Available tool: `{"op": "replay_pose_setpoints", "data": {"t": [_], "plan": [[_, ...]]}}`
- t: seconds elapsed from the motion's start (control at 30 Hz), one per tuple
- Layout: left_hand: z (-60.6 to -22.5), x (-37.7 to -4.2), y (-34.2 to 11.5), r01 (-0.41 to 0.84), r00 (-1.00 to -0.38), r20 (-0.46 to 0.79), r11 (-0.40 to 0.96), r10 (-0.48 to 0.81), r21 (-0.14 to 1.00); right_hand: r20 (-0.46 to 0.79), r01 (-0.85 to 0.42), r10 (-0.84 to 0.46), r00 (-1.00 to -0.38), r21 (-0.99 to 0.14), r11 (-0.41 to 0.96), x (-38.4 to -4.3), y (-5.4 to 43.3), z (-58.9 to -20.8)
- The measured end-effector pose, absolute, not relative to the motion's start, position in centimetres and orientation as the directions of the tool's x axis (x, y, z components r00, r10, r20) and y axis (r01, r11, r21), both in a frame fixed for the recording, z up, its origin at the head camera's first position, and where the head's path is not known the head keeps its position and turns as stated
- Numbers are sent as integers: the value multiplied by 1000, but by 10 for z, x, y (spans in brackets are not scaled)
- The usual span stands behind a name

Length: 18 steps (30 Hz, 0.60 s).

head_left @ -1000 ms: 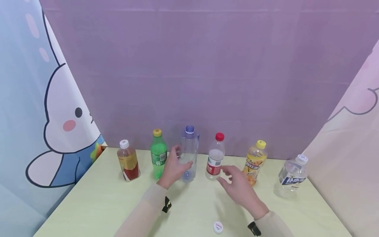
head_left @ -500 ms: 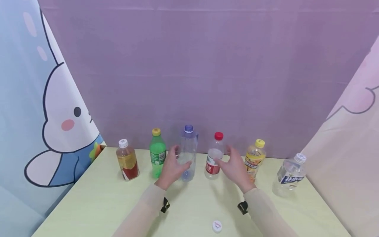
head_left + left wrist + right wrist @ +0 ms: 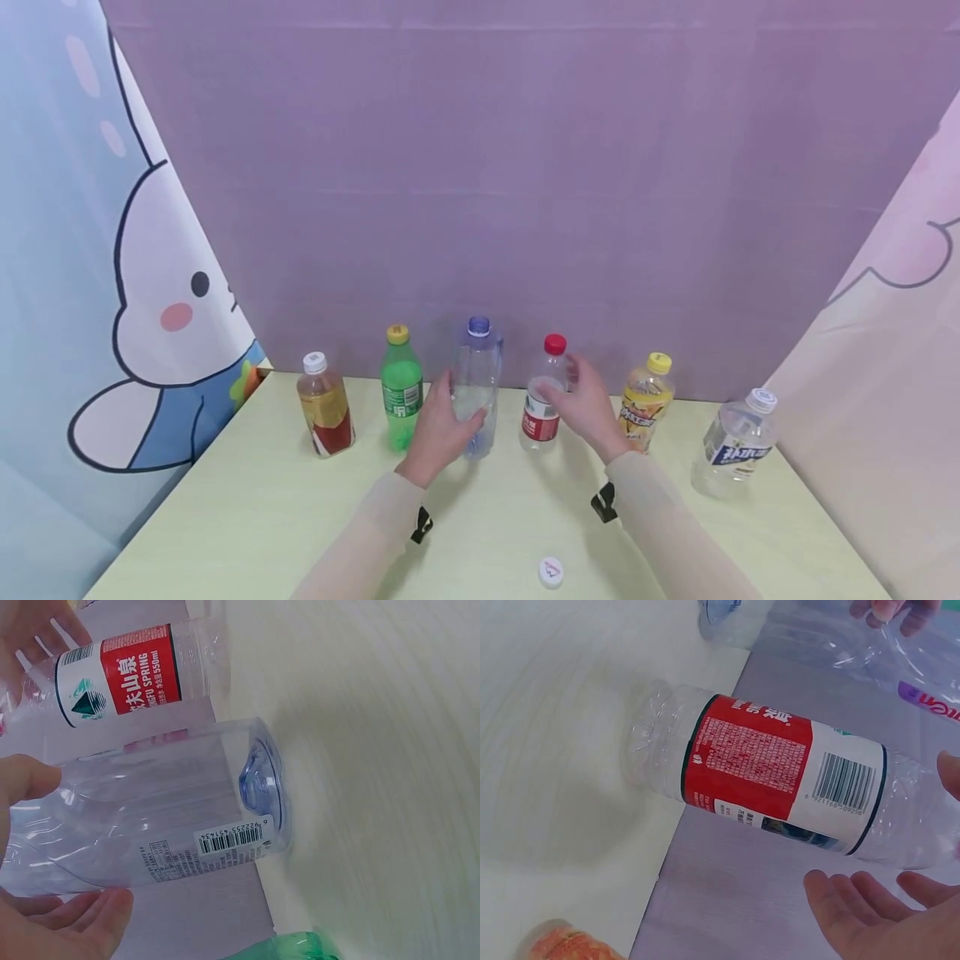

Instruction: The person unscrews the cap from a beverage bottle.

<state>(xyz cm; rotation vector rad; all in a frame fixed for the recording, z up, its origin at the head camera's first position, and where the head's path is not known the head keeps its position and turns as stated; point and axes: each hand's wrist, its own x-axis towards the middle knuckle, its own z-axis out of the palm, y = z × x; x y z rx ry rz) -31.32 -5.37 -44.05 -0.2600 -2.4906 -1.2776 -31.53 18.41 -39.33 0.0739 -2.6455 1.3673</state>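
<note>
My left hand (image 3: 437, 433) holds a tall clear, bluish plastic bottle (image 3: 172, 802) with no cap, thumb on one side and fingers curled on the other. That bottle stands upright on the table. To its right is a smaller water bottle (image 3: 780, 765) with a red-and-white label and a red cap (image 3: 555, 344), also upright. Around its upper part is my right hand (image 3: 588, 408), thumb and fingers spread to either side. In the right wrist view a gap shows between these fingers (image 3: 840, 907) and the bottle.
A white cap (image 3: 551, 572) lies near the table's front. Left stand an amber drink bottle (image 3: 326, 412) and a green bottle (image 3: 402, 400). Right stand an orange drink bottle (image 3: 645, 408) and a clear bottle with a blue-and-white label (image 3: 735, 450). A purple cloth (image 3: 525, 183) hangs behind.
My right hand has moved left and up, from beside the red-capped bottle to around its upper part. My left hand stays at the tall bottle. The bottles stay in place.
</note>
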Motion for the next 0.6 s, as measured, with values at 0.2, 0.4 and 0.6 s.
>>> {"op": "replay_pose_setpoints", "data": {"t": [0.2,0.4,0.6], "plan": [[-439,-311,-53,294,-932,362,592,3,751,159,-112,32,-987,-810,575,-319,184,-393],[-436,-298,-59,260,-926,376,654,-42,710,137,-100,24,-990,-821,562,-317,182,-391],[-432,-282,-65,318,-889,456,660,-43,681,128,-85,34,-991,-815,574,-313,186,-390]]}}
